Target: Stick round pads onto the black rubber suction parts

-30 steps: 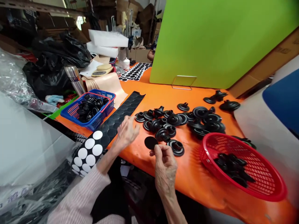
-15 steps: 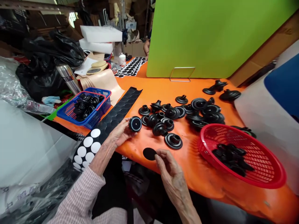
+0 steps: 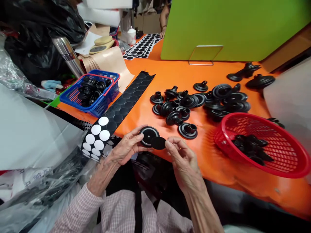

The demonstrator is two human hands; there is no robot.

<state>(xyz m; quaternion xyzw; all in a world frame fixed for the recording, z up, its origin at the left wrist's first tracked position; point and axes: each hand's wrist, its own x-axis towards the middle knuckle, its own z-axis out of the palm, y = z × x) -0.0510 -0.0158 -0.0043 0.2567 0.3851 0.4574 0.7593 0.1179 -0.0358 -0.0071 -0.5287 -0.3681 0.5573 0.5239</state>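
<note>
My left hand (image 3: pixel 125 149) holds a round black rubber cap (image 3: pixel 147 134), flat underside up, at the near edge of the orange table (image 3: pixel 170 71). My right hand (image 3: pixel 182 158) pinches a thin black round sticker (image 3: pixel 158 142) by its edge, and the sticker overlaps the cap's right side. A long black sticker sheet (image 3: pixel 119 115) lies just left of my hands, with white empty circles at its near end. Beyond my hands lies a cluster of loose black rubber caps (image 3: pixel 179 106).
A red basket (image 3: pixel 274 152) with black parts sits at the right. A blue basket (image 3: pixel 93 94) of black caps stands at the left, next to a steel flask (image 3: pixel 68 55). A green board (image 3: pixel 230 26) stands at the back. Another person's hand (image 3: pixel 163 31) rests on distant sticker sheets.
My left hand picked a cap from the cluster and brought it to the near edge. My right hand carried the sticker up to it, so the two now overlap.
</note>
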